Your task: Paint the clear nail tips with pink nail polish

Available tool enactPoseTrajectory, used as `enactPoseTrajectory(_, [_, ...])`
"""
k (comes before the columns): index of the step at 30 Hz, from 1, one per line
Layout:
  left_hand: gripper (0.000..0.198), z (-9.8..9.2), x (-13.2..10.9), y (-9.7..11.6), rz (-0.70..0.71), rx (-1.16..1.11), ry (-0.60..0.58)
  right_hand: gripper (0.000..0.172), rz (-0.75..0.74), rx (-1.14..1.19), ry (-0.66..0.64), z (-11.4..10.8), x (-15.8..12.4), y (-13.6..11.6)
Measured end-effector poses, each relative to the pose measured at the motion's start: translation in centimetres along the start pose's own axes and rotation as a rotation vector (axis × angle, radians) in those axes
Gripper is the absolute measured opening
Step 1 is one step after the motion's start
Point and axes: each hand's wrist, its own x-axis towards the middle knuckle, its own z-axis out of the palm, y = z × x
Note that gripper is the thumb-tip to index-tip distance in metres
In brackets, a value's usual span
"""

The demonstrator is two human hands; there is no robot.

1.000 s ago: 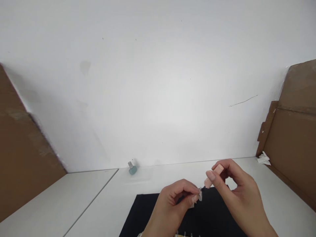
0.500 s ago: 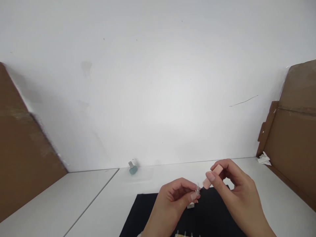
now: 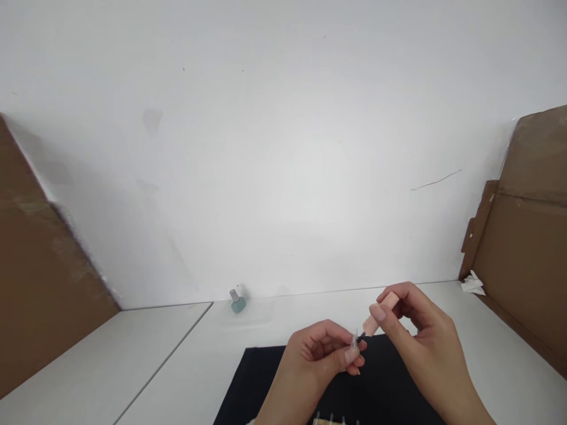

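Note:
My left hand (image 3: 316, 357) pinches a small clear piece that looks like a false nail tip (image 3: 355, 338) between thumb and fingers. My right hand (image 3: 416, 333) is closed on the pale pink cap of a nail polish brush (image 3: 381, 313). The brush's dark end points down and left, at the clear tip; whether it touches is too small to tell. Both hands are above a black mat (image 3: 248, 378). At the bottom edge, several clear upright tips (image 3: 331, 418) stand on a yellowish base, partly cut off by the frame.
A nail polish bottle (image 3: 238, 302) with teal body and grey cap stands by the white wall (image 3: 283, 177). Cardboard panels flank the white table, left (image 3: 44, 265) and right (image 3: 531, 260). A crumpled white tissue (image 3: 473, 283) lies at the right.
The brush has shifted slightly, and more of its dark end shows beside the clear tip. A small white object seen below my left fingers is now out of sight. Both grips are unchanged.

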Motion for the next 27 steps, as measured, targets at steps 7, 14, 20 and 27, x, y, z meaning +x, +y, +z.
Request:
enactPoseTrajectory(7, [0.024,-0.2,0.0,-0.4,-0.001,0.015,-0.012,0.027,0.021,-0.046,0.012,0.1,0.4,0.4])
enactPoseTrajectory(14, [0.013,-0.4,0.1,-0.9,0.039,0.055,-0.018,0.033,0.033,-0.031,-0.042,-0.6,0.6,0.2])
enactPoseTrajectory(20, [0.007,-0.8,0.1,-1.1,0.049,0.12,-0.052,0.031,0.04,-0.061,-0.015,-0.5,0.8,0.6])
enactPoseTrajectory(27, [0.009,-0.8,0.3,-1.1,0.108,0.228,-0.046,0.031,0.051,-0.051,-0.112,-0.5,0.7,0.6])
